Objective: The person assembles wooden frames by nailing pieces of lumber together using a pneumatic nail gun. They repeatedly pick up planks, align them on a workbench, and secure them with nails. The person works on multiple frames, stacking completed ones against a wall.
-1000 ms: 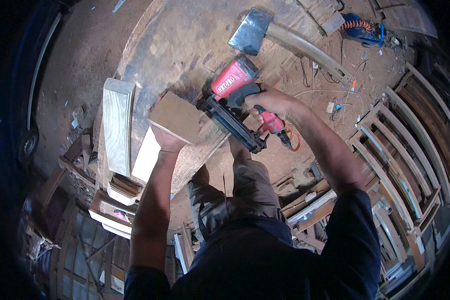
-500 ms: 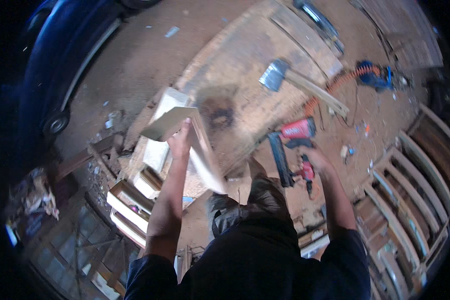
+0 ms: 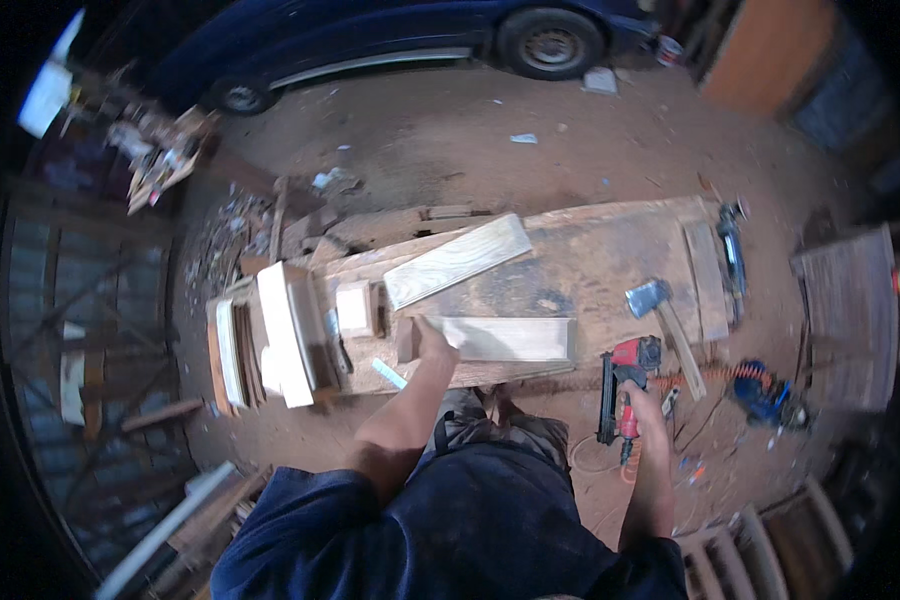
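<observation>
My left hand [image 3: 436,343] is closed on the left end of a pale wooden piece [image 3: 515,339], a long board with a short upright end. The piece rests near the workbench's front edge, and my fingers hide part of its joint. A red and black nail gun [image 3: 632,352] is in my right hand [image 3: 647,402], held just in front of the bench by its grip. An orange coiled hose [image 3: 682,381] shows beside the gun. Behind the held piece lies a loose pale board [image 3: 460,262]. A hatchet [image 3: 650,296] with a wooden handle rests on the bench's right side.
Pale wooden box-like pieces [image 3: 288,335] stand at the workbench's [image 3: 610,245] left end, near a smaller block [image 3: 356,308]. A blue tool [image 3: 760,390] lies on the ground to the right. Curved slatted woodwork [image 3: 760,550] is at lower right. A dark blue car [image 3: 390,40] stands beyond.
The wooden piece in my left hand has come down from the air onto the bench. My view has turned, and the nail gun stays in my right hand.
</observation>
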Tool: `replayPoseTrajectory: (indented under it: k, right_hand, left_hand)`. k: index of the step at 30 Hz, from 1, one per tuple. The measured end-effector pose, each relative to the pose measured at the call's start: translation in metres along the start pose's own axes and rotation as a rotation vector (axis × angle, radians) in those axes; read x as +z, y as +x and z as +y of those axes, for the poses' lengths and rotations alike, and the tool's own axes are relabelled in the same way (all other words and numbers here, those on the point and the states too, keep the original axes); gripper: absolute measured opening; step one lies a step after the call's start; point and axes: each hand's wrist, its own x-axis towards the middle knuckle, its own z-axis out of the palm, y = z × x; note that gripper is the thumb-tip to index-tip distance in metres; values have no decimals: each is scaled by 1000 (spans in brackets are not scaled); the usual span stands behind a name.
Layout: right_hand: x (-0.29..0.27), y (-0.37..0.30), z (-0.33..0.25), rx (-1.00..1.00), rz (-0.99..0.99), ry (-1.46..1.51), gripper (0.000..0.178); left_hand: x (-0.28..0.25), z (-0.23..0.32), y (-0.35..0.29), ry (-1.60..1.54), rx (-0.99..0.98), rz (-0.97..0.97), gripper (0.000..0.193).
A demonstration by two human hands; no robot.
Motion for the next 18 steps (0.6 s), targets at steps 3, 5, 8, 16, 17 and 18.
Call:
replayPoseTrajectory:
  k: [3, 5, 8, 16, 17, 18]
  right_hand:
    - [23, 11, -25, -42, -54, -54, 20]
    - [30, 47, -23, -291, -55, -339, 33]
    - [63, 70, -42, -709, 47, -737, 63]
    - [140, 151, -59, -669, 227, -1257, 73]
    - [150, 153, -55, -683, 229, -1232, 73]
    - [156, 154, -50, -652, 250, -1234, 73]
  left_hand:
    - [-31, -15, 24, 242, -27, -15, 82]
    - [-39, -7, 4, 374, 111, -214, 78]
    - [-32, 38, -72, 428, 187, -489, 50]
    - [7, 148, -328, 305, 296, -2257, 27]
    - [4, 145, -328, 256, 285, -2261, 24]
    - [-1, 142, -328, 208, 271, -2267, 23]
